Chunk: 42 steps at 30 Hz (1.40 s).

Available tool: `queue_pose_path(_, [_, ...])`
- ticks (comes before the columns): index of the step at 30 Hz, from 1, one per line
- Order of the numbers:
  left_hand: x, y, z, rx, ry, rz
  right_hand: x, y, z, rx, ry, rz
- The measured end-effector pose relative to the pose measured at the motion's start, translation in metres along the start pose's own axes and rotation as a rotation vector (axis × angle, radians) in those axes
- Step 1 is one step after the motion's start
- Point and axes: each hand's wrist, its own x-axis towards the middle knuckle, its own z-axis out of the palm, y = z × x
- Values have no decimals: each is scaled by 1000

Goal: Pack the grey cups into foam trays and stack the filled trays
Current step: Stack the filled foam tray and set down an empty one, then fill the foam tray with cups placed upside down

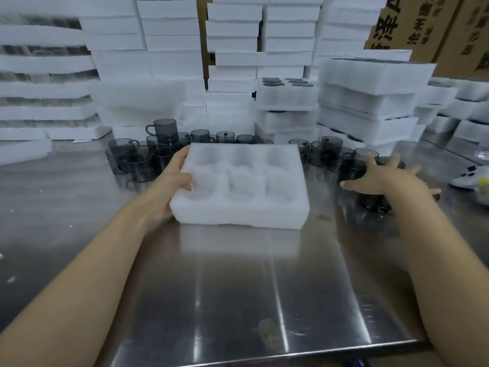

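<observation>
Foam tray (pixel 238 215) lies flat on the steel worktop (pixel 238 300), its six round pockets facing up and all bare. Its long axis runs from left to right between the two hands. The left hand (pixel 172 186) grips its left end: the fingers (pixel 182 157) curl along the far corner of that side wall, and the thumb (pixel 186 181) presses down on the top face at the rim of the nearest pocket.

The right hand (pixel 383 181) is off the tray's right end. Its fingers (pixel 373 161) are splayed wide apart over a grey cup (pixel 352 170); blur hides whether they touch it. More grey cups (pixel 137 165) stand upright just beyond the left fingers, along the tray's far side and around the right fingers.

Beyond the right fingers rise stacked trays (pixel 367 107), some with dark cup rims showing. Cardboard boxes (pixel 412 19) stand farther back behind them.
</observation>
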Motion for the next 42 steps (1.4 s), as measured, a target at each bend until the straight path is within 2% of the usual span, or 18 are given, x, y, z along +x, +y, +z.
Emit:
queue_pose_path(4, [-6, 6, -1, -140, -130, -162, 6, 0, 5, -43, -73, -34])
queue_pose_path(8, [-8, 10, -1, -157, -312, -294, 3, -14, 9, -57, -31, -66])
queue_pose_path(11, [-8, 11, 1, -115, -343, -321, -1, -26, 15, -92, 11, -132])
queue_pose_path(18, [-9, 10, 8, -65, -263, -310, -16, -51, 36, 54, 236, -423])
queue_pose_path(23, [-9, 10, 9, -82, -192, -209, -10, -61, 44, 95, 328, -626])
queue_pose_path(31, [-9, 7, 10, -36, -198, -229, 4, -70, 58, 160, 556, -749])
queue_pose_path(35, [-7, 7, 10, 36, -209, -222, 7, -70, 57, 284, 546, -817])
queue_pose_path(42, [-2, 4, 11, 137, -192, -216, 5, -62, 42, 744, 405, -925])
